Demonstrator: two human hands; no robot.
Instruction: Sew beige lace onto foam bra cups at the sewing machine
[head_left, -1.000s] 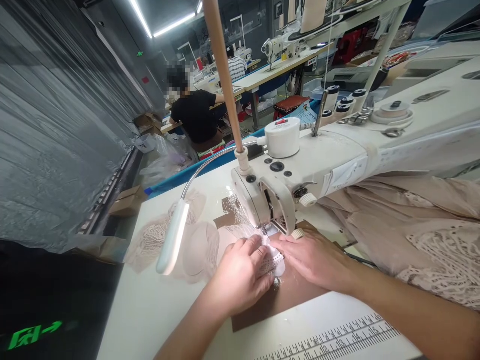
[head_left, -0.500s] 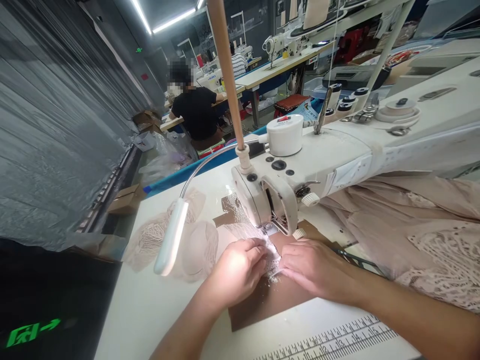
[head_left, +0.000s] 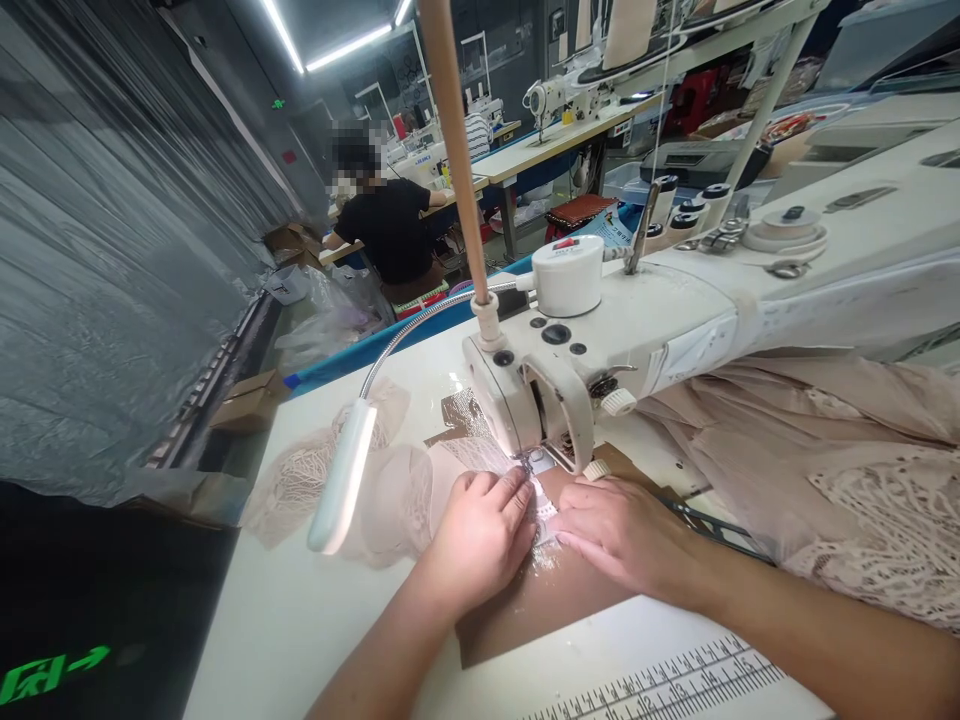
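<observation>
A narrow strip of pale lace fabric [head_left: 545, 507] lies under the needle area of a white sewing machine [head_left: 504, 400]. My left hand [head_left: 480, 525] presses on the strip from the left, its fingers bent and close together just before the presser foot. On the other side, my right hand [head_left: 626, 535] pinches the strip's right edge between thumb and fingers. Both hands rest over a brown sheet [head_left: 540, 620] on the table. More sheer lace cloth [head_left: 394, 490] spreads to the left of the needle. My fingertips partly cover the strip.
A lit lamp [head_left: 343, 480] on a bendable neck hangs left of the machine head. Beige lace garment cloth [head_left: 757, 425] is heaped at right. A printed ruler scale [head_left: 675, 690] runs along the table's front. Beyond, a person in black [head_left: 394, 225] sits at another workstation.
My left hand has shifted slightly toward the machine, fingers nearer the presser foot. The lace strip shows a little differently between my hands; my right hand stays nearly in place. The view has tilted slightly.
</observation>
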